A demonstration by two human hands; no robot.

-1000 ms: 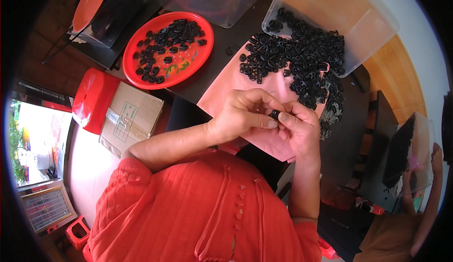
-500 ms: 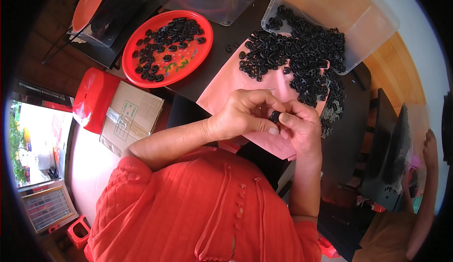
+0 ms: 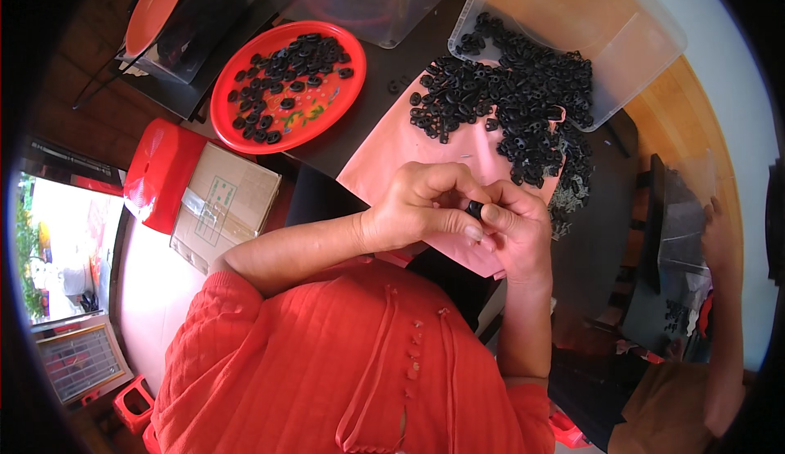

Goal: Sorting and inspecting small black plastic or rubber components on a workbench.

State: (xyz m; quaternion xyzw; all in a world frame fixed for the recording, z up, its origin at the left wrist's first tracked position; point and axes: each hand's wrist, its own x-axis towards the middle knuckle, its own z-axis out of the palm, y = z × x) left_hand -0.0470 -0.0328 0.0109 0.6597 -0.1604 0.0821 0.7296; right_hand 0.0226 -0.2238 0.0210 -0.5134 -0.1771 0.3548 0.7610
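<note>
Wood panelling lines the room behind a dark table, where a person in a red knitted top works bare-handed at the near edge. Pinched in the fingers, above the pink sheet that hangs over that edge, is a small black piece. The right hand has thumb and fingertips clamped on it; the left hand curls around its other side, thumb and forefinger parted, and from where I stand I cannot tell whether those fingers also press on it.

Half a second ago the piece showed a broader, rounded face; now it looks narrower, as if turned between the fingertips. It has not left the hands, which suggests the handling of this one is unfinished. What shows of it seems longest from the near table edge toward the far one, though fingertips cover too much to be certain of its full axis or which end leads.

Toward the table's far right corner, a heap of black parts spills from a tipped clear bin onto the sheet. By the left edge, a red plate carries loose black pieces. Off the right edge, a co-worker's arm has shifted too.
</note>
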